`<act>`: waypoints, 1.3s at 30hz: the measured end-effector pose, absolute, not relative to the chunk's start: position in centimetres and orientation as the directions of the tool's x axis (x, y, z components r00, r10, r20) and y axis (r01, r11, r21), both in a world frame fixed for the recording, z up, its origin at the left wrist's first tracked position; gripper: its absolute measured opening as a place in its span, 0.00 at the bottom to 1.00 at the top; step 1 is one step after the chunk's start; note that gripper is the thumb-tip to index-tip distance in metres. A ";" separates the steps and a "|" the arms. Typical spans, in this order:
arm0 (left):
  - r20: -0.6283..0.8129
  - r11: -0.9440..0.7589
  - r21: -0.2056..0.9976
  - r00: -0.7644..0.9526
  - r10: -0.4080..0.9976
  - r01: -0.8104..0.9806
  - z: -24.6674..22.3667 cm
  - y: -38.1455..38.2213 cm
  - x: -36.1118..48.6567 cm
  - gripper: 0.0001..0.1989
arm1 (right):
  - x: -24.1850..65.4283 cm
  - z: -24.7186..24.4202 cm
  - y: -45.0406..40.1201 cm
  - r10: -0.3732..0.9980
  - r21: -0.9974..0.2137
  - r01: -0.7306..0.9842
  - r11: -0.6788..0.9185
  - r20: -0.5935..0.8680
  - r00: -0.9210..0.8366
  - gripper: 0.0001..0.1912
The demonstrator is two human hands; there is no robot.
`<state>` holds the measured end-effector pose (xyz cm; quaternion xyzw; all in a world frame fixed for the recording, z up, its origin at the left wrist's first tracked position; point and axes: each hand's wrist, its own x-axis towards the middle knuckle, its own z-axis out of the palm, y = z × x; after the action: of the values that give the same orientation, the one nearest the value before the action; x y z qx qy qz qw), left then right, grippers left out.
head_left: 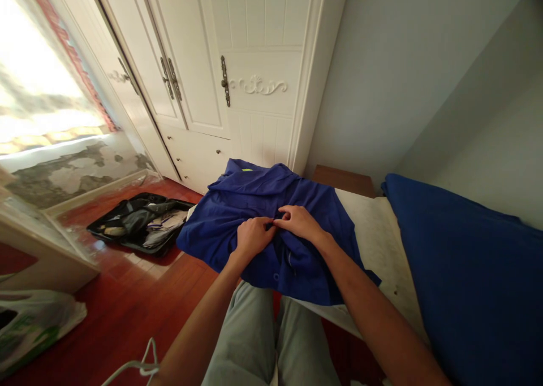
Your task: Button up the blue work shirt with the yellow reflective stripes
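A blue shirt (305, 273) with a collar and a button front lies spread over a pale padded surface (373, 228) in front of me. My left hand (255, 236) pinches the fabric at the middle of its front. My right hand (299, 223) grips the cloth just beside it, thumb and forefinger curled together, and the fingertips of both hands nearly meet. Whether a button sits between them is hidden. Below the hands, a round button shows near the lower edge of the front.
A dark blue folded cloth or cushion (466, 273) lies at the right. On the red wooden floor (186, 301) an open black suitcase (144, 222) holds clothes. Behind stands a white wardrobe (258, 52). A plastic bag (42, 324) and a white cable (131, 365) are at lower left.
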<state>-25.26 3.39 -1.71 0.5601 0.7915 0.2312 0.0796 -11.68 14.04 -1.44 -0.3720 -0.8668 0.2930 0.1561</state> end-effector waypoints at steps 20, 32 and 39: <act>0.209 0.222 0.552 -0.391 0.897 0.804 -2.0 3.8 -25.7 0.13 | -11.8 -2.2 14.8 0.583 -0.598 0.334 0.729 0.285 -0.761 0.12; 0.207 0.217 0.582 -0.402 0.892 0.783 -2.3 4.0 -26.0 0.13 | -11.9 -2.0 14.7 0.544 -0.315 0.462 0.829 0.270 -0.794 0.12; 0.188 0.212 0.594 -0.391 0.901 0.776 -2.4 4.3 -26.1 0.12 | -12.2 -2.4 14.5 0.594 -0.294 0.520 0.802 0.290 -0.751 0.13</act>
<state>-26.15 4.31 -2.38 0.5428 0.7722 0.3149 0.0995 -12.21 14.54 -2.40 -0.2992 -0.9305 0.0977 0.1875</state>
